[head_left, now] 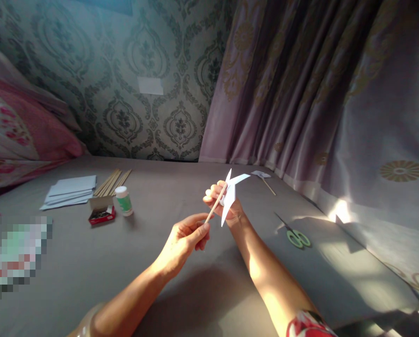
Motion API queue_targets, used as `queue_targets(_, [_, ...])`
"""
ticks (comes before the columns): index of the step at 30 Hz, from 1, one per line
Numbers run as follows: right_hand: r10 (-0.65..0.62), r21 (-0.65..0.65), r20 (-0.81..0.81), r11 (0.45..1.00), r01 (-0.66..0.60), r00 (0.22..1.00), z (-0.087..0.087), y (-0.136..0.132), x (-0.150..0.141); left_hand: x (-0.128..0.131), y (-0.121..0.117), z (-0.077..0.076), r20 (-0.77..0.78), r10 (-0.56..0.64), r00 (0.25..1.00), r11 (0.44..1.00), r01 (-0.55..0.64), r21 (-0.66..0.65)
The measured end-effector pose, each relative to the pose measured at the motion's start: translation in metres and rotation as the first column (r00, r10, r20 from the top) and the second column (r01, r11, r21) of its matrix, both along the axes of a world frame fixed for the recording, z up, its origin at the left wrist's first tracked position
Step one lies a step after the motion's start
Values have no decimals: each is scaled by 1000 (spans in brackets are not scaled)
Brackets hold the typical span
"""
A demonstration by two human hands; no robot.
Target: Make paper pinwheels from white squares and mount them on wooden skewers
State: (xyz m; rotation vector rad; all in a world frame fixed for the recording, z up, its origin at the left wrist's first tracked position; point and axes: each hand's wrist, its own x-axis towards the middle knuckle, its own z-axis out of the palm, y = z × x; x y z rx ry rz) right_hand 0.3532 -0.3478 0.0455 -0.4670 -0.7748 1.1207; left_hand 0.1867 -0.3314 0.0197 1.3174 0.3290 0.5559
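My left hand (188, 241) pinches the lower end of a thin wooden stick (215, 204), which slants up to the right. At the stick's upper end is a white paper pinwheel (230, 193) with folded, pointed blades. Behind the pinwheel, my right hand (234, 209) has its fingers curled at the paper's centre and seems to grip it; the paper hides part of that grip. Both hands are raised above the grey-covered surface (153, 267).
At left lie stacked white paper sheets (70, 189), several wooden sticks (113, 183), an open red box (102, 215) of small dark pieces and a white-capped bottle (124, 201). At right are green-handled scissors (298, 238) and another stick with white paper (261, 174), near the curtain (286, 93).
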Motion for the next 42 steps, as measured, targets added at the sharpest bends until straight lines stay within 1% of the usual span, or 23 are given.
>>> queue_targets(3, [8, 16, -1, 1000, -8, 1000, -1, 0, 0, 0, 1, -1, -1, 3, 1000, 1000, -3, -4])
queue_targets(11, [-45, -29, 19, 999, 45, 999, 0, 0, 2, 0, 3, -4, 4, -12, 1000, 1000, 12, -23])
queue_targets(15, [-33, -27, 3, 999, 33, 999, -1, 1, 3, 0, 4, -6, 8, -20, 1000, 1000, 20, -17])
queue_targets(20, [4, 23, 2, 1000, -4, 1000, -1, 1, 3, 0, 5, -7, 17, -29, 999, 999, 29, -21])
queue_targets(26, [-22, -9, -9, 1000, 22, 1000, 1, 0, 3, 0, 5, -6, 14, -16, 1000, 1000, 16, -26])
queue_targets(30, [4, -2, -39, 1000, -4, 999, 4, -2, 2, 0, 6, -6, 20, -28, 999, 999, 29, -21])
queue_targets(36, [82, 30, -95, 996, -80, 992, 5, -1, 2, -1, 5, -3, 22, -49, 999, 999, 49, -12])
queue_targets(42, [77, 47, -72, 996, -74, 994, 3, -1, 2, -1, 4, -2, 13, -24, 1000, 999, 24, -29])
